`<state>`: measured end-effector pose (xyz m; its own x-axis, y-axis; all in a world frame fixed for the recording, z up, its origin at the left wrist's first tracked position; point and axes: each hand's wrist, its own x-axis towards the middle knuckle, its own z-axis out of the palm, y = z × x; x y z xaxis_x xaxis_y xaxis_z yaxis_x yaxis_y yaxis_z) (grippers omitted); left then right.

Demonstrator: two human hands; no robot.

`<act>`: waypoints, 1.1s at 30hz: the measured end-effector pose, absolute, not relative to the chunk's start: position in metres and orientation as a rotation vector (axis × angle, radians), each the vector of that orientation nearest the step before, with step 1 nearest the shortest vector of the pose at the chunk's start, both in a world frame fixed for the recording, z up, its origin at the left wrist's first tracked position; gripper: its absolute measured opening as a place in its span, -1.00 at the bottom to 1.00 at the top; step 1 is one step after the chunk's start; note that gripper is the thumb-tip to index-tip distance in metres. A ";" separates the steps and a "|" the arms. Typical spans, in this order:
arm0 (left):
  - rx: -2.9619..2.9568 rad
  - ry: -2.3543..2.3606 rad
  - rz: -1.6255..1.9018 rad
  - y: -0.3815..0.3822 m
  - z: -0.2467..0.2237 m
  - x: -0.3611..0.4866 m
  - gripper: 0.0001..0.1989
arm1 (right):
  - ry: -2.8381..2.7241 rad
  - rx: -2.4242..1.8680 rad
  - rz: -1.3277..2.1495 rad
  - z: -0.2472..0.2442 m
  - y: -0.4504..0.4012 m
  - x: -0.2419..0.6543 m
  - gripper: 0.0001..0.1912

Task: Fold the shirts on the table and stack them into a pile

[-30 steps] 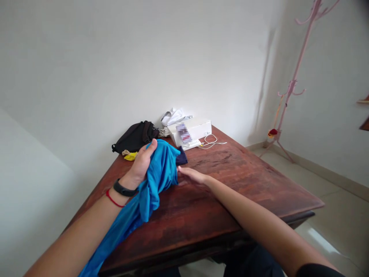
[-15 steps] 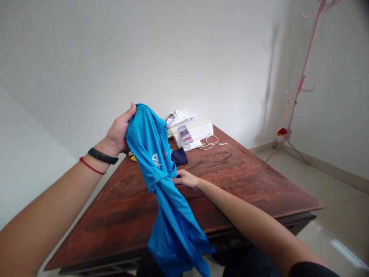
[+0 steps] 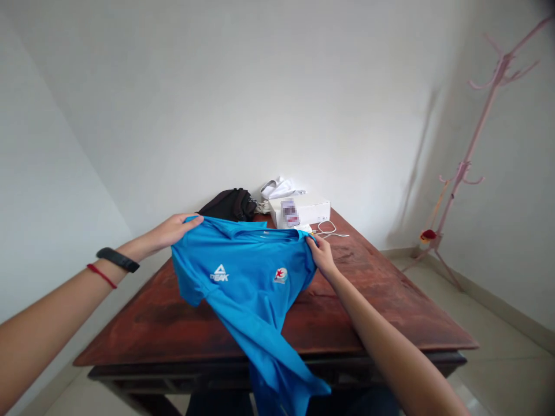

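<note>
A blue T-shirt (image 3: 247, 271) with a white logo on one side of the chest and a red-and-white badge on the other is stretched between my hands. My left hand (image 3: 176, 227) grips it at one shoulder, with the fingers partly hidden behind the cloth. The other shoulder, near the collar, is pinched in my right hand (image 3: 319, 252). Its collar edge faces away from me. The lower part hangs twisted over the near edge of the wooden table (image 3: 368, 312).
At the back of the table stand a black bag (image 3: 229, 203), a white box (image 3: 312, 209) and a white cloth (image 3: 280, 188). A white cable (image 3: 329, 230) lies beside the box. A pink coat rack (image 3: 481, 127) stands on the floor to the right.
The shirt was bunched and hung from my raised left hand; now it is spread wide. My left hand came down, and my right hand moved up and right to the other shoulder.
</note>
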<state>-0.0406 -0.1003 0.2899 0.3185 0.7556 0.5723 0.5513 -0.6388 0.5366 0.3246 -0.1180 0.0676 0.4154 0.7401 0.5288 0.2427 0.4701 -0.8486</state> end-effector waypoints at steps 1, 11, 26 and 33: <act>2.398 1.262 1.251 -0.107 0.286 -0.051 -0.54 | -1.243 -1.139 0.317 0.071 -0.134 0.327 -0.60; 2.917 1.688 1.383 -0.170 0.207 -0.149 -0.55 | -1.870 -1.260 -0.476 0.150 -0.320 0.354 -0.81; 2.713 1.780 1.580 -0.173 0.169 -0.136 -0.64 | -1.813 -1.366 -0.654 0.191 -0.344 0.371 -0.80; 2.668 1.769 0.426 -0.066 0.084 -0.082 -0.53 | -1.969 -1.833 -0.074 0.088 -0.200 0.383 -0.60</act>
